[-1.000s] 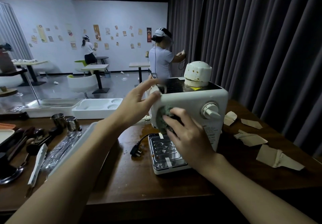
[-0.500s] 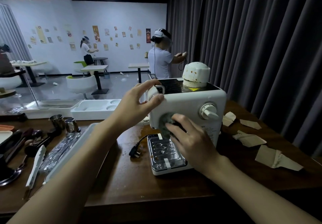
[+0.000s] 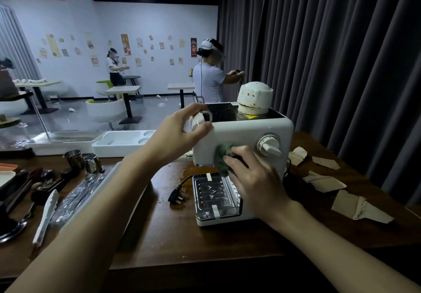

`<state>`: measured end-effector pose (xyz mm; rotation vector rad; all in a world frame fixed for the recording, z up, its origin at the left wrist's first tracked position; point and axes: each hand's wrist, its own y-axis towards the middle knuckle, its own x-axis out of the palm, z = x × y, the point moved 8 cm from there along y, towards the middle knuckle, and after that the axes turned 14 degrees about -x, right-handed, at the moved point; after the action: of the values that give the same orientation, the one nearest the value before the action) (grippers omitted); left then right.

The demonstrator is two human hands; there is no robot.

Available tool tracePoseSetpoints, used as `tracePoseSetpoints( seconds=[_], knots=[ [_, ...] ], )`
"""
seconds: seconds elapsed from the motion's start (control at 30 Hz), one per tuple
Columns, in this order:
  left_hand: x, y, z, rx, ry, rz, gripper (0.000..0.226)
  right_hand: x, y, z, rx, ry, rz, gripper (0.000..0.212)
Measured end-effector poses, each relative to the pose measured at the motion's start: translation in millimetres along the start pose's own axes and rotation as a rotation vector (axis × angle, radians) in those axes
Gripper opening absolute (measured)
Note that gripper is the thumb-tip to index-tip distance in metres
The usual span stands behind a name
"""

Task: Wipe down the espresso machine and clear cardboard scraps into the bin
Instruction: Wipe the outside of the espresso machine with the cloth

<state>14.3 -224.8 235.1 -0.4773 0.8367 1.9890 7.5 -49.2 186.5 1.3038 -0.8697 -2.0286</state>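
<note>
Nearest me, my right grip (image 3: 255,178) is closed round a green cloth (image 3: 222,158), fingers curled over it and pressing it flat to the front face of the espresso machine (image 3: 241,133), so the wad gets rubbed rather than dragged. Just below this grip sits the drip tray (image 3: 210,195), its strips of tape probably there to stop it sliding. Left of that, the plug (image 3: 176,198) lies loose on the tabletop (image 3: 182,235), so the machine is unpowered while I wipe.

A little farther, my left grip (image 3: 180,135) clamps the machine's upper left corner, thumb on the front and fingers over the top, bracing it against the push of the cloth. Beside my right grip's fingertips is the dial (image 3: 268,146). Beyond it on top stands a stained white dome (image 3: 255,97), which I judge needs wiping too.

The cardboard scraps (image 3: 357,206) lie scattered to the right of my right grip, untouched. I can see no bin.
</note>
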Motion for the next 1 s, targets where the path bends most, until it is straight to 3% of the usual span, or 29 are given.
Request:
tracePoseSetpoints(
  seconds=[0.23, 0.43, 0.53, 0.7, 1.0],
  knots=[
    [2, -11, 7, 0.049, 0.006, 0.027, 0.069, -24, 14, 23, 0.126, -0.007, 0.106, 0.031],
    [3, -12, 12, 0.008, 0.167, 0.115, 0.047, -4, -5, 9, 0.029, -0.017, -0.081, 0.026],
    [9, -14, 32, 0.096, 0.283, 0.136, 0.043, -10, 5, 13, 0.024, -0.056, -0.108, 0.023],
    [16, -13, 34, 0.137, 0.163, 0.128, 0.029, -22, 21, 27, 0.099, -0.074, -0.054, 0.029],
    [16, -13, 30, 0.162, 0.136, 0.112, 0.025, -47, 18, 71, 0.284, 0.066, 0.088, 0.029]
  ],
)
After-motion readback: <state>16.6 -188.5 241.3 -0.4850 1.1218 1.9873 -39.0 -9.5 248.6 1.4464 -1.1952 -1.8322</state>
